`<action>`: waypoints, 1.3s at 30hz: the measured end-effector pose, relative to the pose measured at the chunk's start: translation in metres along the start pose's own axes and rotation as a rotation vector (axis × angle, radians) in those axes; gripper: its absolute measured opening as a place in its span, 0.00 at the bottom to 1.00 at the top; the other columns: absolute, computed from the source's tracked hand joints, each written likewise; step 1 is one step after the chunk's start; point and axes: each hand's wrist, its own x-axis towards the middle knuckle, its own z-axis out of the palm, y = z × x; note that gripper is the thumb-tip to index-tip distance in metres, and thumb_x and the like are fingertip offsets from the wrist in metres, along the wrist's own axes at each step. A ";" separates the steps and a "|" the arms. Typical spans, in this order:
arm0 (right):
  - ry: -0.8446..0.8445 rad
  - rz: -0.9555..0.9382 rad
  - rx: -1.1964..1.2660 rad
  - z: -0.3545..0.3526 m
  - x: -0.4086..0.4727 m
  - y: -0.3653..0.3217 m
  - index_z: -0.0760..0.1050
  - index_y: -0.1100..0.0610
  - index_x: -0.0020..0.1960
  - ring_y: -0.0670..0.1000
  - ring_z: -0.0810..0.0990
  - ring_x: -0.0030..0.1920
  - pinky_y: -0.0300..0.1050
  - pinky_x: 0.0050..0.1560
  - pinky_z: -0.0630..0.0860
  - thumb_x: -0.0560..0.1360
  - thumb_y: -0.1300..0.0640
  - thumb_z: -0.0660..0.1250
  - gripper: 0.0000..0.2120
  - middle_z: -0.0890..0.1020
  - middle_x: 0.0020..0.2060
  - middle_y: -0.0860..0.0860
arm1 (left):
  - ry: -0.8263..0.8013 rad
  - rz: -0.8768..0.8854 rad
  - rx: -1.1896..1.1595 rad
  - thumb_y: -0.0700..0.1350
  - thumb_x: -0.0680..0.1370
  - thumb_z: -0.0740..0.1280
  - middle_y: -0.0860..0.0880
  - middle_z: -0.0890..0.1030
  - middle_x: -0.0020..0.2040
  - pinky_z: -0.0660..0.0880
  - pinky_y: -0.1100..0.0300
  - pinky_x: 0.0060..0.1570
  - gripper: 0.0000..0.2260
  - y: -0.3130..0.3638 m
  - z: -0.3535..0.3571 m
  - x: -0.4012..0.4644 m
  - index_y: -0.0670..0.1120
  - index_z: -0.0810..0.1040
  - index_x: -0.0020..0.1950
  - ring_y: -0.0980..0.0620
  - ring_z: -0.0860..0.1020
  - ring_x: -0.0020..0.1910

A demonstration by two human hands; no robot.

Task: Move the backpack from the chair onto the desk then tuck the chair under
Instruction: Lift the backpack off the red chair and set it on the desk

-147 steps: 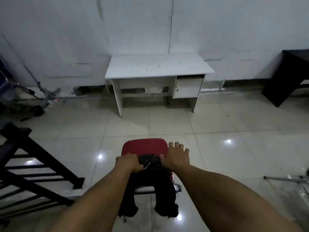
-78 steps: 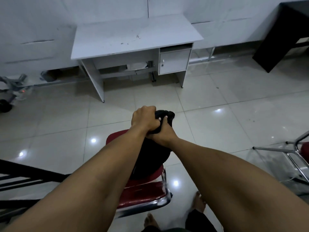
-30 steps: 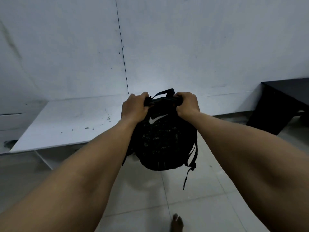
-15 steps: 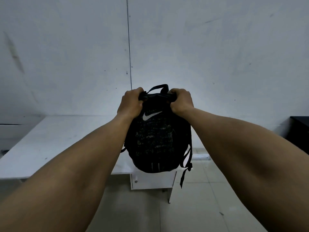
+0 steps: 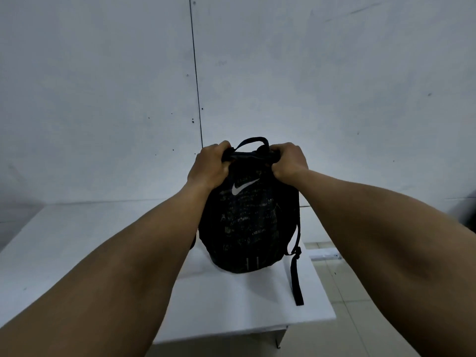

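Observation:
A black backpack (image 5: 247, 222) with a white swoosh logo stands upright over the right part of the white desk (image 5: 231, 305), its base at or just above the desk top; I cannot tell whether it touches. My left hand (image 5: 210, 167) grips its top left corner and my right hand (image 5: 288, 163) grips its top right corner. A loose black strap (image 5: 296, 279) hangs down its right side onto the desk. The chair is out of view.
A plain white wall (image 5: 309, 86) with a vertical seam rises right behind the desk. The desk's right edge drops to pale floor tiles (image 5: 360, 305). A dark piece of furniture (image 5: 472, 202) shows at the far right edge.
Both hands carried the backpack forward from in front of the desk to over its top. The view has come closer to the desk.

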 end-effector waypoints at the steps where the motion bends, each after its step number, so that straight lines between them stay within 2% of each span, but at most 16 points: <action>1: -0.004 0.011 0.007 0.005 0.009 0.002 0.84 0.48 0.55 0.51 0.82 0.47 0.41 0.46 0.75 0.69 0.69 0.66 0.22 0.84 0.45 0.48 | -0.022 0.000 -0.002 0.41 0.76 0.67 0.44 0.82 0.50 0.78 0.48 0.49 0.10 -0.005 0.004 0.010 0.46 0.78 0.57 0.42 0.79 0.48; 4: -0.017 0.047 0.027 0.024 0.041 0.007 0.84 0.49 0.55 0.50 0.82 0.47 0.40 0.46 0.74 0.69 0.69 0.67 0.21 0.85 0.47 0.49 | -0.074 -0.010 -0.008 0.40 0.76 0.66 0.44 0.81 0.50 0.78 0.49 0.48 0.11 -0.025 0.018 0.040 0.46 0.78 0.58 0.43 0.79 0.48; 8: -0.075 0.052 0.022 0.055 0.075 0.017 0.84 0.51 0.57 0.53 0.83 0.52 0.37 0.49 0.72 0.70 0.68 0.67 0.21 0.86 0.51 0.52 | -0.121 -0.033 0.000 0.37 0.75 0.65 0.43 0.80 0.49 0.78 0.48 0.47 0.10 -0.056 0.044 0.069 0.43 0.78 0.56 0.43 0.78 0.48; 12: -0.081 0.059 0.042 0.072 0.118 0.031 0.84 0.52 0.59 0.54 0.83 0.54 0.39 0.52 0.75 0.70 0.68 0.66 0.21 0.86 0.53 0.53 | -0.102 -0.050 -0.003 0.37 0.76 0.64 0.42 0.78 0.49 0.75 0.52 0.45 0.11 -0.074 0.071 0.105 0.42 0.78 0.57 0.43 0.77 0.48; 15: -0.112 0.083 0.037 0.076 0.151 0.041 0.82 0.55 0.63 0.55 0.82 0.57 0.39 0.53 0.75 0.72 0.68 0.67 0.21 0.84 0.57 0.55 | -0.135 -0.061 0.012 0.39 0.78 0.65 0.41 0.75 0.54 0.75 0.50 0.48 0.12 -0.081 0.086 0.134 0.43 0.76 0.61 0.42 0.76 0.50; 19: -0.158 0.130 0.067 0.082 0.189 0.057 0.81 0.58 0.63 0.56 0.80 0.59 0.38 0.52 0.72 0.72 0.69 0.68 0.20 0.83 0.59 0.57 | -0.138 -0.090 0.017 0.47 0.79 0.68 0.42 0.72 0.53 0.73 0.52 0.43 0.13 -0.096 0.107 0.167 0.42 0.72 0.59 0.44 0.75 0.45; 22: -0.191 0.158 0.123 0.087 0.216 0.067 0.80 0.58 0.62 0.54 0.81 0.55 0.37 0.50 0.73 0.71 0.70 0.67 0.21 0.83 0.57 0.56 | -0.130 -0.167 0.015 0.48 0.79 0.69 0.42 0.72 0.53 0.75 0.50 0.44 0.12 -0.106 0.124 0.191 0.42 0.73 0.55 0.44 0.74 0.45; 25: -0.202 0.183 0.219 0.093 0.236 0.072 0.80 0.55 0.57 0.52 0.80 0.45 0.39 0.41 0.76 0.71 0.71 0.64 0.19 0.83 0.50 0.56 | -0.131 -0.188 0.027 0.45 0.79 0.68 0.40 0.73 0.53 0.74 0.49 0.44 0.10 -0.115 0.135 0.207 0.41 0.74 0.55 0.40 0.76 0.48; 27: -0.208 0.179 0.231 0.097 0.251 0.078 0.81 0.53 0.54 0.53 0.81 0.46 0.43 0.46 0.79 0.71 0.70 0.62 0.19 0.84 0.49 0.55 | -0.115 -0.197 0.065 0.45 0.79 0.68 0.40 0.74 0.51 0.74 0.50 0.42 0.10 -0.119 0.143 0.216 0.41 0.74 0.54 0.39 0.77 0.47; 30: -0.195 0.173 0.120 0.105 0.268 0.086 0.83 0.49 0.56 0.54 0.81 0.56 0.48 0.59 0.79 0.72 0.65 0.66 0.18 0.84 0.53 0.52 | -0.034 -0.251 0.235 0.54 0.76 0.71 0.43 0.78 0.49 0.70 0.54 0.37 0.17 -0.122 0.152 0.226 0.43 0.74 0.55 0.41 0.79 0.45; 32: -0.148 0.188 0.074 0.111 0.282 0.093 0.83 0.49 0.58 0.55 0.80 0.58 0.46 0.59 0.78 0.73 0.60 0.71 0.15 0.83 0.55 0.54 | 0.002 -0.347 0.311 0.61 0.74 0.71 0.42 0.77 0.55 0.69 0.53 0.39 0.28 -0.124 0.160 0.237 0.43 0.71 0.63 0.41 0.78 0.51; 34: -0.121 0.182 0.070 0.118 0.291 0.097 0.83 0.52 0.59 0.54 0.81 0.52 0.41 0.51 0.76 0.73 0.58 0.73 0.15 0.83 0.52 0.56 | -0.006 -0.427 0.327 0.64 0.72 0.72 0.41 0.76 0.58 0.71 0.51 0.41 0.33 -0.127 0.164 0.245 0.42 0.69 0.66 0.40 0.77 0.55; 36: -0.097 0.196 0.069 0.126 0.300 0.098 0.83 0.53 0.57 0.53 0.81 0.45 0.40 0.47 0.74 0.72 0.59 0.72 0.14 0.84 0.47 0.54 | -0.024 -0.447 0.306 0.64 0.72 0.72 0.42 0.80 0.51 0.70 0.57 0.33 0.26 -0.132 0.172 0.255 0.43 0.75 0.54 0.43 0.80 0.47; 38: -0.046 0.220 0.094 0.134 0.306 0.099 0.82 0.53 0.55 0.54 0.82 0.47 0.40 0.47 0.74 0.71 0.60 0.71 0.13 0.84 0.48 0.54 | -0.030 -0.461 0.250 0.62 0.73 0.72 0.45 0.81 0.42 0.62 0.61 0.25 0.21 -0.134 0.179 0.261 0.44 0.75 0.41 0.49 0.77 0.36; 39: -0.019 0.234 0.114 0.137 0.308 0.101 0.81 0.53 0.55 0.54 0.82 0.48 0.40 0.47 0.74 0.71 0.60 0.71 0.13 0.84 0.49 0.54 | -0.035 -0.461 0.230 0.60 0.74 0.72 0.45 0.81 0.40 0.59 0.62 0.24 0.20 -0.136 0.182 0.264 0.44 0.74 0.39 0.51 0.75 0.33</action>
